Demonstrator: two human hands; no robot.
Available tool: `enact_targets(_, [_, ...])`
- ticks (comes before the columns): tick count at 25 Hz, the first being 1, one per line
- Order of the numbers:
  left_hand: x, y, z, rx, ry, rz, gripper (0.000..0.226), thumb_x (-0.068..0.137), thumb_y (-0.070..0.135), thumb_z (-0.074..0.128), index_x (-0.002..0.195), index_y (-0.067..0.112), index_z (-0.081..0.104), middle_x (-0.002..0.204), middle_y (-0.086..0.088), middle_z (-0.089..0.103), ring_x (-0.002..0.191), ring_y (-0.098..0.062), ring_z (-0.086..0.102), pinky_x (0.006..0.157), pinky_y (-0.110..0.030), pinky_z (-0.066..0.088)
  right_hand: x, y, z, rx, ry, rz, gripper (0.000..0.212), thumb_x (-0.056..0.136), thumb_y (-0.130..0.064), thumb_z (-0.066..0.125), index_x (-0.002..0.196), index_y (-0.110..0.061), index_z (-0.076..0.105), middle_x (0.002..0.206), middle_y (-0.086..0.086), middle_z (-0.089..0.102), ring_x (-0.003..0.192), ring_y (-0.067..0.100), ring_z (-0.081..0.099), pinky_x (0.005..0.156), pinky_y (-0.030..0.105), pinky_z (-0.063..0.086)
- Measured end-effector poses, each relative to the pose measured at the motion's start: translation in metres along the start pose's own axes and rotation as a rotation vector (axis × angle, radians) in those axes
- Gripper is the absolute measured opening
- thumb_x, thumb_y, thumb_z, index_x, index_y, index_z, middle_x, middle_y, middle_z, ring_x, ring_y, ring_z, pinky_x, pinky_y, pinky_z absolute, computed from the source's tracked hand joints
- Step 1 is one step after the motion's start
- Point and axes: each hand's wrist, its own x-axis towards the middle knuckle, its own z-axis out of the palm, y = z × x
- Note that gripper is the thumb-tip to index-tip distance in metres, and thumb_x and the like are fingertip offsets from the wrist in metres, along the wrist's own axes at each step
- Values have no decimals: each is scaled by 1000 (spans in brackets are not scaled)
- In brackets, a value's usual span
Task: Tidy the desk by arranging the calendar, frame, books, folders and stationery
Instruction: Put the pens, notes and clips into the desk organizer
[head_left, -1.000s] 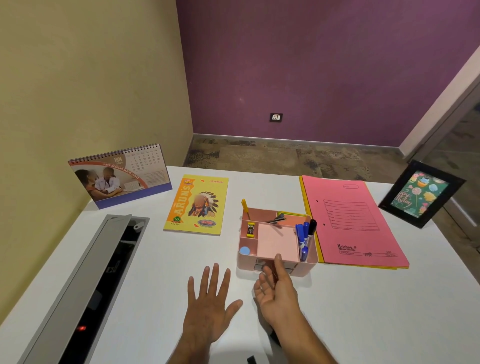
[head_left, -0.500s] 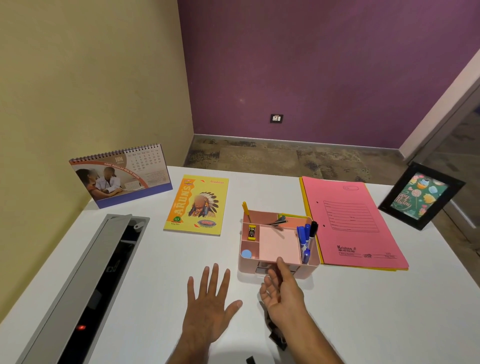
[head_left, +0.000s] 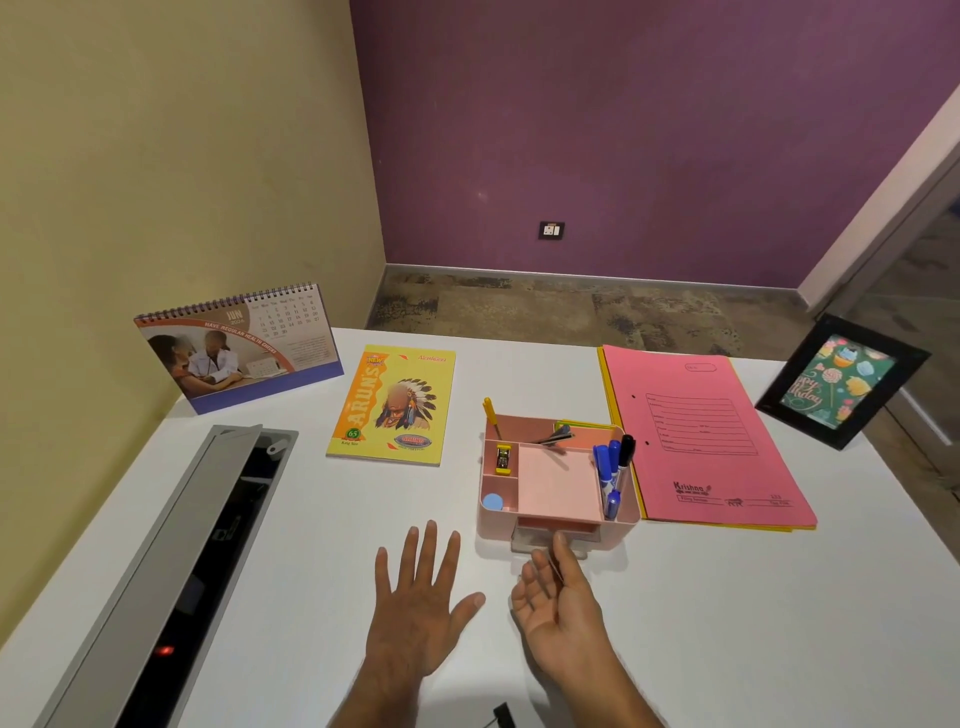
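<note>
A pink desk organizer (head_left: 556, 486) stands mid-table with blue markers (head_left: 605, 470), a black marker (head_left: 627, 451), a yellow pen (head_left: 490, 414) and small items inside. My right hand (head_left: 558, 618) lies palm-up just in front of it, fingers relaxed, thumb tip at its low front drawer (head_left: 535, 543). My left hand (head_left: 415, 608) rests flat on the white table, fingers spread. The desk calendar (head_left: 234, 348) stands at the far left, and a yellow notebook (head_left: 395, 405) lies beside it. A pink folder (head_left: 701, 436) lies on a yellow one at the right. The black picture frame (head_left: 841, 382) stands far right.
An open grey cable tray (head_left: 171, 561) runs along the table's left side with a red light inside. A small black object (head_left: 503, 716) shows at the bottom edge. The table (head_left: 753, 623) ends near the frame on the right; floor lies beyond the far edge.
My right hand has drawn back and down a little, its thumb dropping from the organizer's top rim to drawer level. The left hand has stayed flat in place.
</note>
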Motion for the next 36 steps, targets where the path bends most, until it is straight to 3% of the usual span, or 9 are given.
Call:
enact_targets(10, [-3, 6, -18, -45, -90, -15, 76, 92, 73, 9, 145, 24, 33, 151, -13, 42, 150, -21, -21, 113, -55, -3, -14, 13, -22, -27, 3, 7, 63, 66, -39, 82, 116, -6, 63, 111, 9, 63, 90, 21, 60, 67, 34, 51])
enact_targets(15, [-6, 15, -28, -52, -133, -27, 81, 90, 74, -1, 153, 25, 14, 166, -4, 0, 151, -23, -15, 114, -59, -4, -14, 11, -29, -119, 16, -42, 68, 60, -45, 85, 112, -5, 67, 105, 13, 66, 89, 24, 64, 66, 36, 55])
enact_targets(19, [-4, 22, -34, -80, -257, -79, 87, 94, 67, -2, 132, 22, 63, 139, -13, 58, 125, -35, 57, 86, -69, 47, -19, 9, -41, -302, 11, -140, 55, 66, -43, 86, 106, -10, 69, 91, 14, 70, 73, 24, 64, 62, 33, 55])
enact_targets(22, [-6, 26, -38, 37, -206, -87, 102, 82, 69, -24, 147, 29, 44, 156, -10, 36, 140, -37, 40, 99, -71, 36, -27, 13, -57, -563, -42, -421, 54, 60, -45, 87, 104, -22, 67, 80, 3, 72, 65, 20, 61, 56, 30, 51])
enact_targets(24, [-9, 24, -41, -6, -292, -77, 110, 68, 70, -37, 156, 32, 16, 164, -7, 7, 150, -35, 16, 110, -70, 20, -32, 20, -77, -1008, -128, -897, 49, 67, -58, 75, 109, -34, 66, 97, -12, 71, 86, 12, 66, 72, 20, 52])
enact_targets(26, [-14, 23, -49, 30, -303, -59, 98, 87, 62, -23, 144, 29, 50, 153, -10, 41, 136, -36, 47, 95, -70, 42, -26, 29, -104, -1600, -379, -1428, 44, 87, -61, 55, 123, -37, 59, 127, -16, 63, 119, 8, 57, 99, 23, 42])
enact_targets(28, [-22, 27, -49, -6, -289, -63, 87, 98, 55, -5, 121, 23, 72, 129, -10, 66, 112, -34, 67, 76, -66, 53, -13, 36, -131, -2118, -591, -1813, 41, 98, -50, 40, 132, -29, 48, 142, -5, 52, 130, 14, 50, 108, 39, 36])
enact_targets(31, [-23, 27, -48, -11, -244, -69, 86, 98, 55, -3, 117, 22, 74, 125, -10, 69, 108, -34, 69, 74, -66, 53, -7, 32, -150, -2549, -664, -1768, 53, 94, -37, 33, 145, -25, 31, 153, -4, 36, 135, 13, 45, 104, 34, 49])
enact_targets(36, [-24, 26, -37, -46, -245, -54, 87, 98, 58, -2, 121, 19, 71, 129, -14, 65, 112, -39, 66, 78, -71, 48, -16, 25, -142, -2622, -598, -1859, 43, 99, -48, 42, 134, -26, 51, 142, -4, 54, 125, 16, 57, 100, 46, 46])
